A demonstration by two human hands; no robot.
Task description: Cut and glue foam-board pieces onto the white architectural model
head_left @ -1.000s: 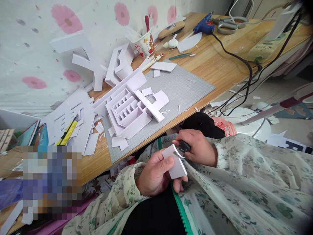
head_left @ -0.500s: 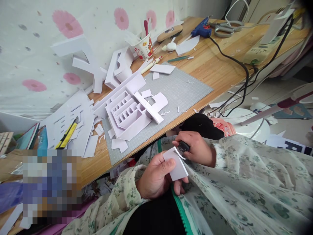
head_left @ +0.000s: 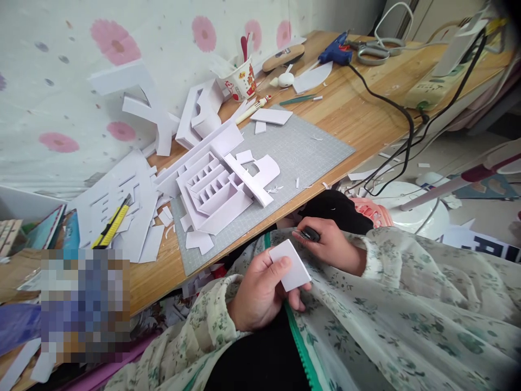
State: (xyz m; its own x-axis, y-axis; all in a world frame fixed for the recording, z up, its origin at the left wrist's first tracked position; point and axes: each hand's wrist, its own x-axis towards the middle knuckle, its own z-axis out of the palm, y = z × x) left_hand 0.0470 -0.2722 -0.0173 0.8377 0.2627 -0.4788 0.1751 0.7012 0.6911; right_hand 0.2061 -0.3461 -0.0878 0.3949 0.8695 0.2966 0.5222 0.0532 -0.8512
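Note:
My left hand is closed on a small white foam board piece, thumb on its face and fingers beneath. The piece is tilted above my lap. Just beyond its upper right edge, my right hand wraps round a black-handled cutter; its blade does not show. A small gap lies between the cutter and the board piece. On the grey cutting mat in front of me stands a white foam board model with several small compartments and steps.
A yellow utility knife lies on cut white sheets at left. Behind the mat are a paper cup, a pen and tweezers. A blue glue gun and scissors lie at the back, cables trailing over the edge.
The curled white strip at the board piece's edge is gone from view. My right hand has moved slightly right with the cutter, away from the piece, which has risen a little.

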